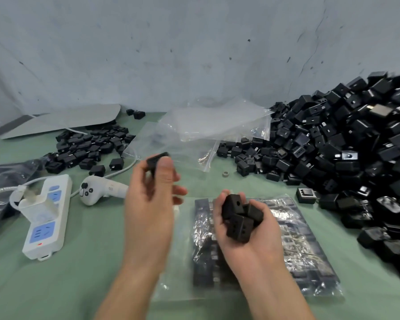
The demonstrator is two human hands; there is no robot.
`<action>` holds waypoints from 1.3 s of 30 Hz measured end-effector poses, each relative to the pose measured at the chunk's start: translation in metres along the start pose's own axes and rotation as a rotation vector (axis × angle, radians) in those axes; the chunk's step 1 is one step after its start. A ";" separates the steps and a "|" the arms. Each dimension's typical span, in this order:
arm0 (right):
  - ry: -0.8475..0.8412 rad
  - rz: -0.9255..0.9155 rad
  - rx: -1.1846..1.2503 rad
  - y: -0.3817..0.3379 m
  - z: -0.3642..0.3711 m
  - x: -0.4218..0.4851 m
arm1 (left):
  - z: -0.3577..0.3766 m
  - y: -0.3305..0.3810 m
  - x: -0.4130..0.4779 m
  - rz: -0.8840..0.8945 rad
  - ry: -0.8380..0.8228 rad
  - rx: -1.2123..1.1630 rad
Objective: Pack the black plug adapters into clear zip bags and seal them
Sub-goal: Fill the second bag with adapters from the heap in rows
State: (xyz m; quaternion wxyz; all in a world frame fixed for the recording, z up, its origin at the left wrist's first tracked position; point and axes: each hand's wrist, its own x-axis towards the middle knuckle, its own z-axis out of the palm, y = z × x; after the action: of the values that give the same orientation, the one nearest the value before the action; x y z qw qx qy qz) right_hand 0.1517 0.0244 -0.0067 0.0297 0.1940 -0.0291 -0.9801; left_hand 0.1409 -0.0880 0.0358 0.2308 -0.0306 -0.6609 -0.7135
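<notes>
Step in hand: gathering. The left hand [151,199] pinches one adapter [157,158]; the right hand [247,241], curled, cups several adapters [239,219]. Likely next: fetch an empty bag [208,125] at 12 o'clock, load, seal.

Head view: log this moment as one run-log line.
left hand: pinches black plastic plug adapter | right hand: cups several black adapters | filled clear zip bag: flat on green table

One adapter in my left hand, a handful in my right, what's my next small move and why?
Probably pass the single adapter from the left hand into the cluster of adapters cupped in the right hand. Both hands are occupied, and the empty clear bags lie beyond them, so a freed left hand could fetch one.
</notes>
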 end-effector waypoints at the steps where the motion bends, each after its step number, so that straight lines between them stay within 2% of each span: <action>1: -0.029 -0.073 -0.013 -0.019 0.015 -0.003 | -0.016 -0.006 0.008 -0.052 0.008 0.078; 3: 0.013 -0.107 -0.014 -0.034 0.028 -0.001 | -0.046 -0.021 0.018 -0.171 0.037 0.264; 5: -0.022 -0.114 -0.034 -0.039 0.024 0.003 | -0.067 -0.037 0.019 -0.260 0.003 0.558; 8: 0.005 -0.154 -0.034 -0.050 0.026 0.006 | -0.082 -0.053 0.010 -0.205 -0.170 0.963; 10: 0.013 -0.178 -0.042 -0.052 0.026 0.007 | -0.086 -0.058 0.004 -0.159 -0.295 1.055; 13: 0.007 -0.180 -0.078 -0.051 0.024 0.008 | -0.091 -0.059 0.003 -0.124 -0.394 1.097; 17: 0.000 -0.178 -0.058 -0.053 0.021 0.009 | -0.091 -0.055 -0.003 -0.081 -0.495 0.994; 20: 0.000 -0.188 -0.067 -0.052 0.019 0.010 | -0.091 -0.055 -0.004 -0.155 -0.398 0.878; 24: -0.007 -0.189 -0.086 -0.050 0.019 0.011 | -0.087 -0.053 -0.002 -0.305 -0.204 0.572; 28: -0.011 -0.191 -0.075 -0.050 0.018 0.012 | -0.072 -0.053 -0.001 -0.488 -0.253 0.321; 39: 0.009 -0.176 -0.071 -0.052 0.015 0.010 | -0.037 -0.064 0.017 -0.720 -0.202 -0.206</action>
State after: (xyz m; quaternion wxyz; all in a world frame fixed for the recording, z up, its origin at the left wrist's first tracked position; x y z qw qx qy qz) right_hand 0.1346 0.0767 -0.0004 -0.0498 0.1989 0.0229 -0.9785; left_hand 0.1121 -0.1273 -0.0227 -0.1051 0.1103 -0.5736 -0.8049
